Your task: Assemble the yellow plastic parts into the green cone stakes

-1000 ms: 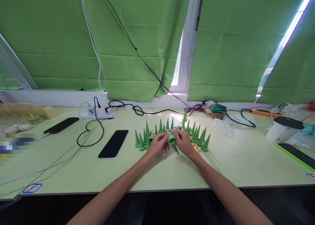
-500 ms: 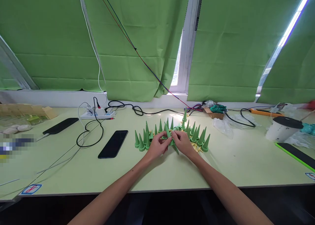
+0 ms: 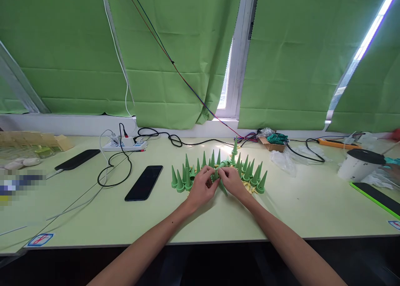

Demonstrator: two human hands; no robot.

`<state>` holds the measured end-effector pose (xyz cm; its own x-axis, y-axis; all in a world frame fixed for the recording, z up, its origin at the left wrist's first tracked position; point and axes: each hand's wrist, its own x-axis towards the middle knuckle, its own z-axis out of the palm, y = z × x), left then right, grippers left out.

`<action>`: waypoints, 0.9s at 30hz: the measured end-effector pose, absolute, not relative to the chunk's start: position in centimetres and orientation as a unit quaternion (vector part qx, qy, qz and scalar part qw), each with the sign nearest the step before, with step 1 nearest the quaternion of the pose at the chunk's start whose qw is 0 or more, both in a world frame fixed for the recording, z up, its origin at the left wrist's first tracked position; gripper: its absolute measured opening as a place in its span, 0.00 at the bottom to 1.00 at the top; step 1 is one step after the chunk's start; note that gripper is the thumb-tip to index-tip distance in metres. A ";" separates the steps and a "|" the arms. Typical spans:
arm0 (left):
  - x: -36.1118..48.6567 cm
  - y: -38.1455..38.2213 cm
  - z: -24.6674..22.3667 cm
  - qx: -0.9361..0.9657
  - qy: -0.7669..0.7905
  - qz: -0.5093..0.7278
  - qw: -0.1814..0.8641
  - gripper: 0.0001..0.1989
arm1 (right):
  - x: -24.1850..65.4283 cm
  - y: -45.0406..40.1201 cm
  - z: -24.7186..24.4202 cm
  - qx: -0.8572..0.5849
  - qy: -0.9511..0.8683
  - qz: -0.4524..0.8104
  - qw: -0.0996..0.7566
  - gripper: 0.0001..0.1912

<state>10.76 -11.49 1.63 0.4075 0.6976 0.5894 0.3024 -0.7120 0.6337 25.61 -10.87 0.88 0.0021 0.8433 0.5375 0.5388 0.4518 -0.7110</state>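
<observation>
My left hand (image 3: pixel 203 186) and my right hand (image 3: pixel 231 181) meet at the middle of the table, fingertips pinched on a small green cone (image 3: pixel 216 175) between them. Fingers hide much of that cone. Another green cone (image 3: pixel 223 188) slants downward under my right hand. Around and behind both hands stand several green cones, some at the left (image 3: pixel 180 181) and some at the right (image 3: pixel 261 182). Small yellow pieces (image 3: pixel 249 186) lie among the cones beside my right hand.
A black phone (image 3: pixel 144 183) lies left of the cones, with cables and a power strip (image 3: pixel 125 144) behind it. At the right are a white cup (image 3: pixel 361 164), a plastic bag (image 3: pixel 283 161) and a small cardboard box (image 3: pixel 272 144). Part of another person's hand shows at the right edge.
The cone between my hands has tipped from upright, so its point no longer shows above my fingers. My left fingers have shifted over it. A hand has appeared at the right edge.
</observation>
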 end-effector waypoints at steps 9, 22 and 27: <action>10.8 -11.3 1.1 0.797 0.318 0.477 0.192 0.07 | 25.5 -11.2 1.4 -0.504 -0.663 0.160 0.530 0.21; 11.1 -11.4 2.2 0.703 0.370 0.460 0.397 0.19 | 25.8 -11.3 1.2 -0.444 -0.620 0.218 0.609 0.22; 11.1 -10.8 2.1 0.653 0.335 0.405 0.546 0.23 | 25.7 -11.4 1.1 -0.422 -0.640 0.240 0.596 0.21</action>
